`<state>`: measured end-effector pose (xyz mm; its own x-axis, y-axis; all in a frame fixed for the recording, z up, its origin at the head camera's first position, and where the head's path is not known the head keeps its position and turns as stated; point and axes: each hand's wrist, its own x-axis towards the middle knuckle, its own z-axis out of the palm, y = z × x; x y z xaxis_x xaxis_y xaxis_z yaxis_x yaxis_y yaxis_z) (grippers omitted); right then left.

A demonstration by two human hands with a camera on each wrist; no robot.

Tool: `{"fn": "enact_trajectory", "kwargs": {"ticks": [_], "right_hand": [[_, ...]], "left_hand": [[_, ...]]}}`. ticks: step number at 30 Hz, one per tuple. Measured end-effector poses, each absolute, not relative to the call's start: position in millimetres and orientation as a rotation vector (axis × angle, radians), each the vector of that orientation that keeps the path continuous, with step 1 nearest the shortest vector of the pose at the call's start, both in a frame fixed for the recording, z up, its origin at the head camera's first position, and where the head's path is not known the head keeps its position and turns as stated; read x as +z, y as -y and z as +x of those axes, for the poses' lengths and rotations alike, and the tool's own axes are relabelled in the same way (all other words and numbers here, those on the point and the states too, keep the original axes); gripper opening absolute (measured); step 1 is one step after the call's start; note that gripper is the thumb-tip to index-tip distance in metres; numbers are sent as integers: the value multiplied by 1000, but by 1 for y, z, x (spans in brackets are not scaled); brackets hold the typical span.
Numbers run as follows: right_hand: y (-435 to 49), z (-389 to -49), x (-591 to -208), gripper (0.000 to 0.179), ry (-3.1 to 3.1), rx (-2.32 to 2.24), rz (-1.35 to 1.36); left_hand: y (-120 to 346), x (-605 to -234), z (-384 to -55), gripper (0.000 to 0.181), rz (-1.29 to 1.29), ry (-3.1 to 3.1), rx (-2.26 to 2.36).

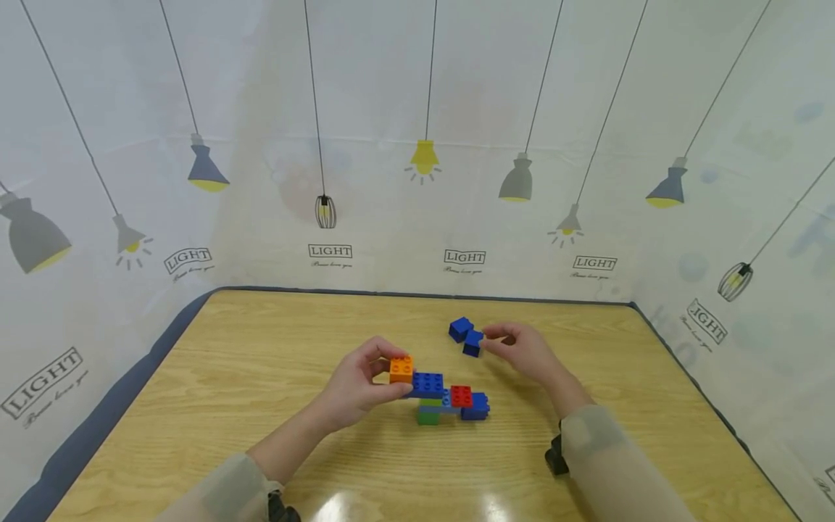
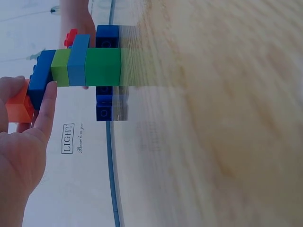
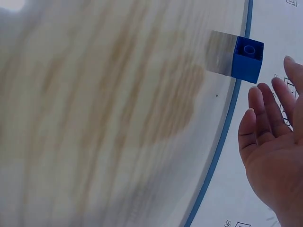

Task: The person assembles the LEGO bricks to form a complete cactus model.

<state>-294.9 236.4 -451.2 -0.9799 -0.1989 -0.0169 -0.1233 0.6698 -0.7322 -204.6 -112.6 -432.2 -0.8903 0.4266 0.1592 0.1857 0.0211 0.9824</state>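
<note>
My left hand [image 1: 355, 384] pinches an orange brick [image 1: 401, 370] at the top left of a small toy-brick build. A thumb or finger lies along the blue brick [image 2: 41, 75] beside it. Below that come a lime green brick [image 2: 60, 67], a light blue brick [image 2: 78, 61] and a green brick [image 2: 103, 67] standing on the table. A red brick [image 1: 461, 396] sits on the light blue one, with another blue brick [image 1: 475, 407] at its right. My right hand [image 1: 525, 353] reaches over the table, its loosely bent fingertips right at a loose blue brick [image 1: 472, 344].
A second loose blue brick [image 1: 460, 329] lies just behind the first, close against it. The wooden table [image 1: 274, 326] ends at a dark blue edge [image 1: 287, 291], where a white sheet printed with lamps [image 1: 378, 145] rises behind and at both sides.
</note>
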Motion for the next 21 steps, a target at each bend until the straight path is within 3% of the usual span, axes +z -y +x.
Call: {"fn": "enact_trajectory", "kwargs": {"ticks": [21], "right_hand": [[-219,-308,-458,59,-2706,-1172,-146]], "left_hand": [[115,-434,-208,38,646,-2115,1963]]}}
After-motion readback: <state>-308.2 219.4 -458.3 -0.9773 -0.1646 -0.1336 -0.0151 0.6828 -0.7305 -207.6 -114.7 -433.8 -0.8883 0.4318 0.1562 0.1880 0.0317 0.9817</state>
